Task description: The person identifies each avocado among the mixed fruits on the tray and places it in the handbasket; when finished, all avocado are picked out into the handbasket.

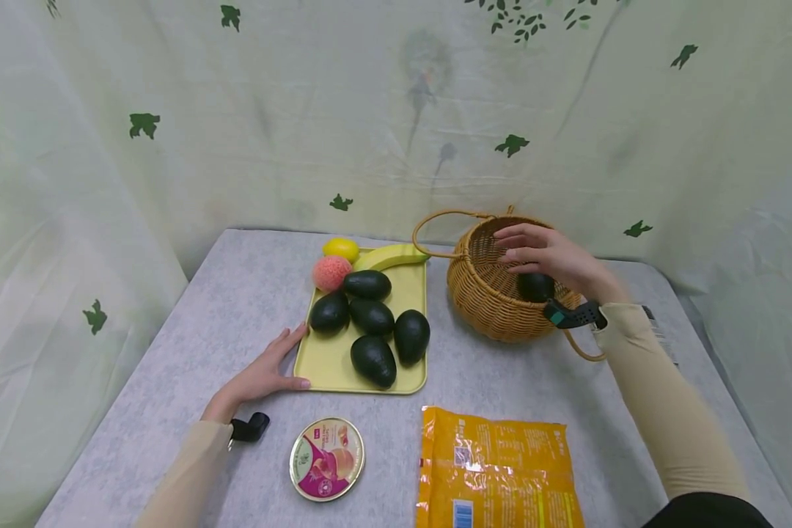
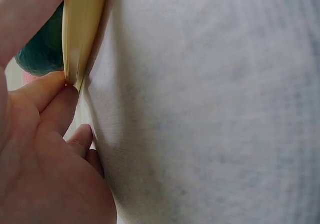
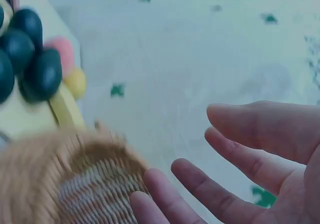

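My right hand [image 1: 561, 260] is over the wicker basket [image 1: 495, 315], its fingers spread and holding nothing, as the right wrist view also shows. Below that hand a dark avocado [image 1: 536, 287] shows inside the basket. At the near left corner of a yellow tray [image 1: 330, 367], my left hand [image 1: 264, 372] touches the rim with fingers extended and thumb apart. Several dark avocados [image 1: 372, 361] lie on the tray. At its far end are a banana [image 1: 391, 257], a yellow lemon [image 1: 341, 248] and a rough pinkish-red round fruit [image 1: 332, 273].
A round tin [image 1: 326, 459] with a fruit label lies near the front of the grey table [image 1: 191, 330]. To its right is an orange plastic packet [image 1: 498, 469]. One basket handle [image 1: 435, 215] leans over the tray's far right corner. A leaf-patterned curtain hangs behind.
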Motion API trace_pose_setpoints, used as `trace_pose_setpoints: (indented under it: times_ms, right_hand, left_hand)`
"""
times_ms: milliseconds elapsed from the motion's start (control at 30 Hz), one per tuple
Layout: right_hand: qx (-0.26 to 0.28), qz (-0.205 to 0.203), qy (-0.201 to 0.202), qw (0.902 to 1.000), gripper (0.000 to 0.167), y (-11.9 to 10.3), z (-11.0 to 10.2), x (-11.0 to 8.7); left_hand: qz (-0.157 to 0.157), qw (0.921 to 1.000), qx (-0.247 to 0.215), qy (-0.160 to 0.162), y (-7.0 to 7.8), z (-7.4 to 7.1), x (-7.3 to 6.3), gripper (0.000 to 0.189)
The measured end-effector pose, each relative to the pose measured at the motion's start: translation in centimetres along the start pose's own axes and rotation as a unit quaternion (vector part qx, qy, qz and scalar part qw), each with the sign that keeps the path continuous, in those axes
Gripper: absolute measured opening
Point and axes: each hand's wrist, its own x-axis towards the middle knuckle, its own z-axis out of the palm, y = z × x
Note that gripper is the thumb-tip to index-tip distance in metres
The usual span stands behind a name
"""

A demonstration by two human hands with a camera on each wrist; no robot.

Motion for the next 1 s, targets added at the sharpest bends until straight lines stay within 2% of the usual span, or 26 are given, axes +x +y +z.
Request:
trace_pose_setpoints:
  times_ms: [167, 433, 600, 833, 1000]
  right_hand:
    - [-0.007, -0.028, -0.022, 0.9993, 0.051, -0.3, 2.5, -0.2]
    - [-0.016, -0.043, -0.076, 0.9961, 0.048, -0.2, 6.8, -0.1]
    - [-0.038, -0.044, -0.104, 0.9930, 0.045, 0.9, 9.1, 0.3]
    - [-0.038, -0.044, -0.135, 0.9892, 0.048, 3.1, 11.5, 1.3]
    - [-0.068, -0.029, -0.126, 0.9892, 0.051, 4.7, 12.7, 2.0]
  left_hand:
    - [0.008, 1.0000, -0.003, 0.002, 0.0, 0.1, 0.0, 0.101]
    - [0.008, 1.0000, -0.003, 0.005, -0.4, 0.2, 0.0, 0.102]
    - [0.006, 1.0000, -0.002, 0.003, -0.4, 0.3, 0.0, 0.102]
    - [0.005, 1.0000, 0.000, 0.004, -0.1, 0.1, -0.1, 0.101]
    - [0.010, 0.9999, -0.002, 0.008, 0.3, 0.0, -0.3, 0.100]
